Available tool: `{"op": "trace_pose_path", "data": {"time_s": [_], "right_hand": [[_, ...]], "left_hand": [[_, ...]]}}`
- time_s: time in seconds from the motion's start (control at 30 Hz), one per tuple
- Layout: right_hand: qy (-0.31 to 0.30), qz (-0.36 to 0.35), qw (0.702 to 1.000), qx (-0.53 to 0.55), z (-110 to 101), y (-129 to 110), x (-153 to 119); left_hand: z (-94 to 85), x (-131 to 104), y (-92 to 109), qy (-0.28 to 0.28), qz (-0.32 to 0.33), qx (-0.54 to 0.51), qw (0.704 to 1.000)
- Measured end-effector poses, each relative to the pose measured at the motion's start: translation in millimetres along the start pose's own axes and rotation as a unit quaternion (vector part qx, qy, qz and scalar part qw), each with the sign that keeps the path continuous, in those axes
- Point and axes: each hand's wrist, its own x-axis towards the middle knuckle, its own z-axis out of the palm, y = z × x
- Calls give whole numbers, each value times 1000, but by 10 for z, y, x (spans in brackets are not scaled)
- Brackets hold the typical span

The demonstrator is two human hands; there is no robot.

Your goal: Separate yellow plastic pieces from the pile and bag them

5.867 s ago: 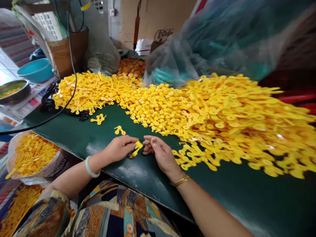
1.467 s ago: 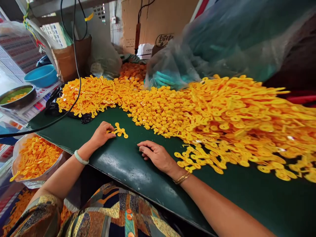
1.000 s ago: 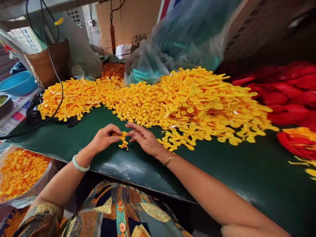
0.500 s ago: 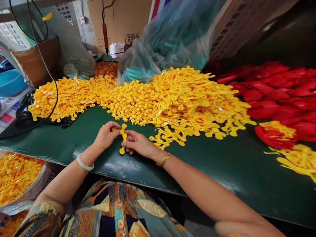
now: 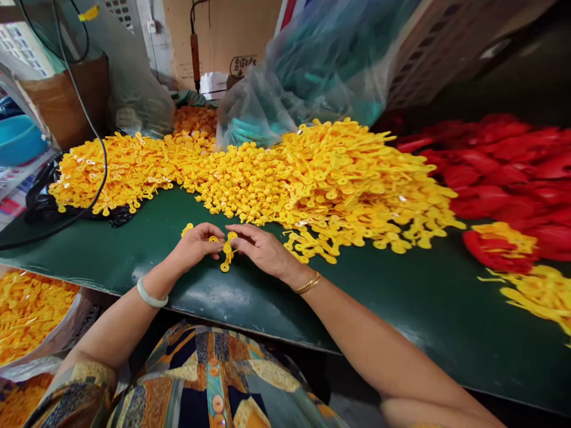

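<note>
My left hand is closed just above the green table, fingertips pinching a yellow plastic piece with round ends; one yellow round end shows behind its knuckles. Opposite it, my right hand grips a yellow plastic link with disc-shaped ends between thumb and fingers. The link hangs between the hands, one end pointing down toward me. How the pieces meet at the fingertips is too small to make out. Beyond the hands lies a large heap of yellow plastic pieces.
Small yellow knobs and another yellow heap lie along the back of the green table. Red plastic parts are piled at right. A black cable hangs at left. A filled sack stands below the left edge.
My right hand has shifted slightly up and right, its fingers straighter. The yellow link has tilted and moved a little right. My left hand has turned slightly and stays closed.
</note>
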Motion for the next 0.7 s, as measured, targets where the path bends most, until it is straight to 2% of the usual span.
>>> {"op": "trace_pose_path", "data": {"time_s": [0.1, 0.23, 0.33, 0.4, 0.43, 0.5, 0.57, 0.6, 0.63, 0.67, 0.7], "right_hand": [[-3, 96, 983, 157, 79, -17, -119], [-13, 214, 916, 340, 235, -55, -322], [-39, 259, 875, 408, 370, -80, -422], [-39, 263, 865, 425, 431, -88, -459], [-38, 261, 870, 417, 437, -90, -476], [-48, 247, 907, 338, 377, -91, -523], [-66, 208, 962, 162, 210, -83, -588], [-75, 175, 981, 45, 95, -74, -623], [-59, 131, 987, -71, -31, -61, -655], [-18, 91, 979, -183, -158, -44, -682], [19, 64, 957, -283, -277, -25, -700]], "left_hand": [[35, -48, -7, -32, 14, -71, 997], [33, -180, -98, -68, -12, -69, 995], [60, -272, -161, -74, -16, -41, 996], [98, -299, -169, -67, 16, -31, 997], [121, -302, -162, -63, 36, -26, 997], [168, -286, -140, -64, 65, -17, 996], [215, -250, -127, -84, 72, -9, 994], [240, -229, -131, -102, 67, 1, 993], [266, -207, -143, -123, 57, 17, 991], [296, -186, -163, -144, 44, 39, 988], [326, -166, -190, -165, 31, 69, 983]]}}
